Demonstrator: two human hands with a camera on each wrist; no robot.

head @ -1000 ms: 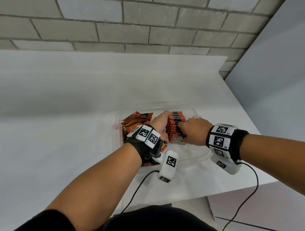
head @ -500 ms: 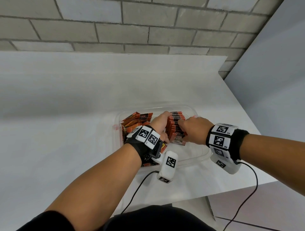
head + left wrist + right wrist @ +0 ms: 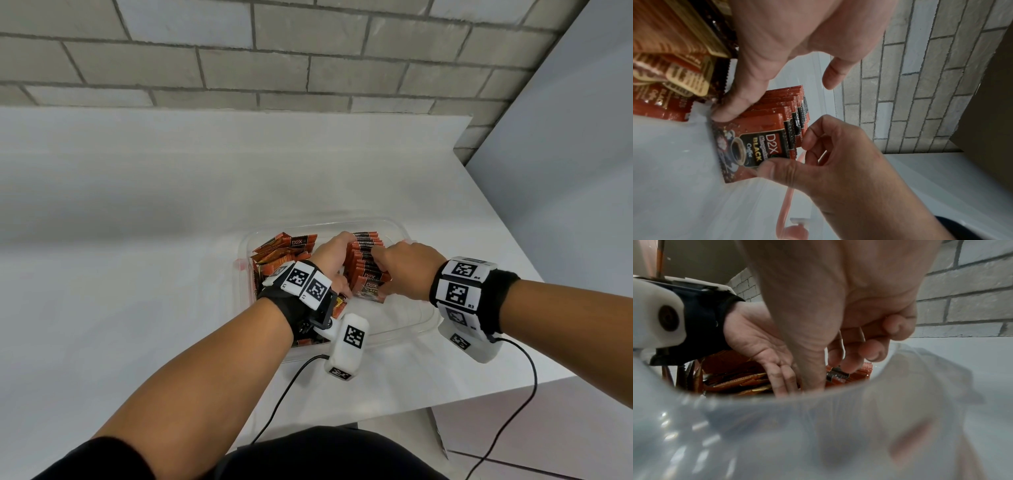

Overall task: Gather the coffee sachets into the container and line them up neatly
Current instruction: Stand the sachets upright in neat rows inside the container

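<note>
Both forearms are bare below black short sleeves [image 3: 102, 455]. Each wrist wears a black strap: the left strap [image 3: 291, 305], the right strap [image 3: 500, 298]. Each carries white blocks printed with black square markers. A white camera pod [image 3: 347, 347] hangs under the left wrist, another white pod [image 3: 469, 346] under the right, each trailing a black cable [image 3: 284, 397].

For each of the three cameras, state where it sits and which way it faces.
Head: on the person's head, looking forward and down at the clear plastic container on the white table; both forearms, left hand and right hand show.
Left wrist: along the left hand toward the upright row of red coffee sachets; the right hand also shows.
Right wrist: low behind the container's blurred wall, along the right hand; the left hand shows.
Shared: both hands and the row.
</note>
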